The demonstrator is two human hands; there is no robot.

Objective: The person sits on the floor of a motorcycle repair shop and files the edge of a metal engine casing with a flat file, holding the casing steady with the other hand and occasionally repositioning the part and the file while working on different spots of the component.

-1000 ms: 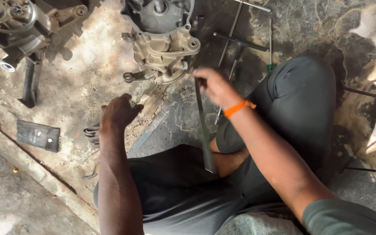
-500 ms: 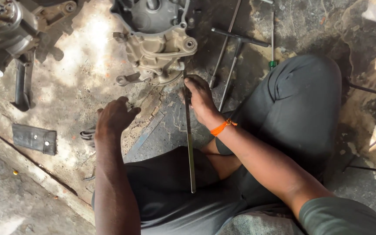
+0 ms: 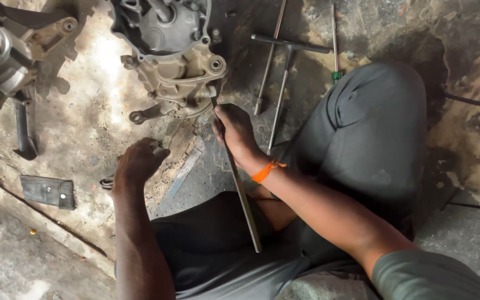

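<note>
My right hand (image 3: 235, 133), with an orange band at the wrist, grips a long flat metal bar (image 3: 244, 200). The bar's far tip rests against the lower edge of a greasy engine casing (image 3: 168, 50) that lies on the dirty floor; its near end reaches back over my lap. My left hand (image 3: 139, 161) rests curled on the floor just below the casing, next to a small dark part; whether it holds anything is hidden. I sit cross-legged in dark trousers.
A second engine part (image 3: 1, 61) lies at the far left with a black lever (image 3: 23, 130) beside it. A T-handle wrench (image 3: 284, 83), a long rod (image 3: 268, 61) and a green-handled screwdriver (image 3: 335, 50) lie behind my right knee. A dark flat plate (image 3: 48, 191) sits at left.
My right hand has carried the bar forward and left, bringing its tip against the engine casing. My left hand has shifted slightly toward the casing.
</note>
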